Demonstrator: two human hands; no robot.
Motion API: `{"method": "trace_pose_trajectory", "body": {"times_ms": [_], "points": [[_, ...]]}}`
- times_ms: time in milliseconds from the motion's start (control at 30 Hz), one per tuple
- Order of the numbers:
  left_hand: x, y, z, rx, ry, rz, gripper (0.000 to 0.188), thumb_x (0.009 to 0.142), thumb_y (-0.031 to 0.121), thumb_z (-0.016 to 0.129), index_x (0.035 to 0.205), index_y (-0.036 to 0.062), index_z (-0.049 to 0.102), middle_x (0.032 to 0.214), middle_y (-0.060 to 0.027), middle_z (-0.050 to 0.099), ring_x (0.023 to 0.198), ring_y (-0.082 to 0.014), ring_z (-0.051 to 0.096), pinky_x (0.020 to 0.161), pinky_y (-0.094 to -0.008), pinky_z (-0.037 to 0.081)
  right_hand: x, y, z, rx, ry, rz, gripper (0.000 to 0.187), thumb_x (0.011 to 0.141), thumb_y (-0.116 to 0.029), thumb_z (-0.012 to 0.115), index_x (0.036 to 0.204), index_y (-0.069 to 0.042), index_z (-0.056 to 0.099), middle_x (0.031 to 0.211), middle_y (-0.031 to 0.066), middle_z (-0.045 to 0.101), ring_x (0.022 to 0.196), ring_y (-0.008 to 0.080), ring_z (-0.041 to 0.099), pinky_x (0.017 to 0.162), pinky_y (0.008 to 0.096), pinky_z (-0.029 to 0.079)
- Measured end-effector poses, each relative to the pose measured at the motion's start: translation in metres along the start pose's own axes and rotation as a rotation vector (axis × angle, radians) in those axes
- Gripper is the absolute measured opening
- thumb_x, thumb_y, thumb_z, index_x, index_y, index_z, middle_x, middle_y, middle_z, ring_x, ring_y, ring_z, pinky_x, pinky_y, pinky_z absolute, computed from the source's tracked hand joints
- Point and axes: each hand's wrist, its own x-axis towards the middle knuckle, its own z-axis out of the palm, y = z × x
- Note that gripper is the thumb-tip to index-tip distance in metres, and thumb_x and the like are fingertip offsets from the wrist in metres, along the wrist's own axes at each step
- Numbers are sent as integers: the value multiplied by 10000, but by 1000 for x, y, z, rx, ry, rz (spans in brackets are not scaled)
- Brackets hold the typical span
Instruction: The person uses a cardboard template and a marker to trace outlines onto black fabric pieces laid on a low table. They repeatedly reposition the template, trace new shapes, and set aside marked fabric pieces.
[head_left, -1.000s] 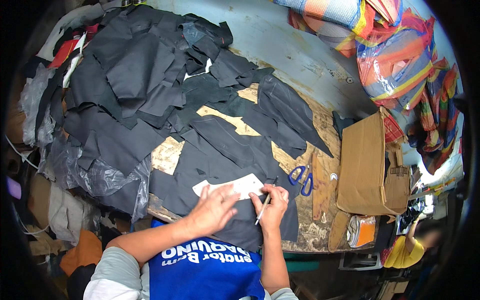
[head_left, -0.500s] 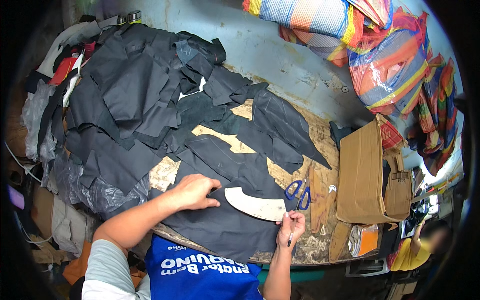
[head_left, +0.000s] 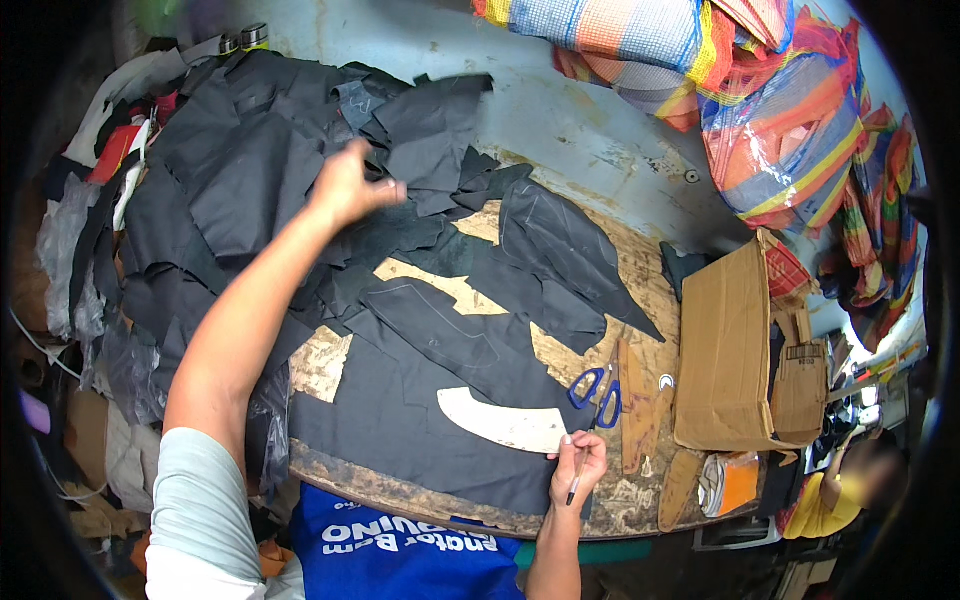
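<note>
My right hand [head_left: 578, 468], near the front edge of the table, is closed around a pen [head_left: 573, 490] and pinches the end of a curved white template [head_left: 500, 420]. The template lies over a dark sheet of material [head_left: 400, 420], possibly leather. Further off, my left hand [head_left: 350, 188] is stretched over the heap of black pieces [head_left: 240, 170], its thumb spread from slightly blurred fingers. A black piece [head_left: 435, 130] lies just beyond that hand, with no grip on it visible. Blue-handled scissors [head_left: 597, 395] rest right of the template.
On the worn wooden table [head_left: 400, 495] are brown flat templates [head_left: 632, 400] and a cardboard box [head_left: 725, 350]. An orange-and-white packet [head_left: 728, 482] sits by the front right edge. Colourful mesh bundles [head_left: 785, 140] hang at the wall. A person in yellow [head_left: 825, 500] is at far right.
My left hand has moved from beside the template up to the heap, where a black piece now spreads farther back. The front dark material no longer overhangs the table edge. The template has shifted slightly.
</note>
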Motion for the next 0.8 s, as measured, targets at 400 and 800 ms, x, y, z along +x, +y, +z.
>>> {"method": "trace_pose_trajectory", "body": {"times_ms": [400, 800], "points": [[-40, 33, 85, 298, -459, 441, 349, 761, 310, 675, 1082, 174, 682, 1241, -65, 540, 1090, -259, 503, 875, -452, 442, -1, -2, 2, -22, -12, 40, 140, 860, 21, 607, 886, -23, 477, 900, 77, 526, 699, 84, 544, 540, 236, 531], [-40, 29, 84, 161, -15, 324, 237, 843, 243, 610, 940, 28, 635, 995, -152, 585, 923, -355, 559, 809, -420, 484, -2, -1, 1, 6, -20, 45, 147, 855, 22, 614, 889, -22, 477, 895, 76, 530, 695, 78, 547, 536, 232, 528]]}}
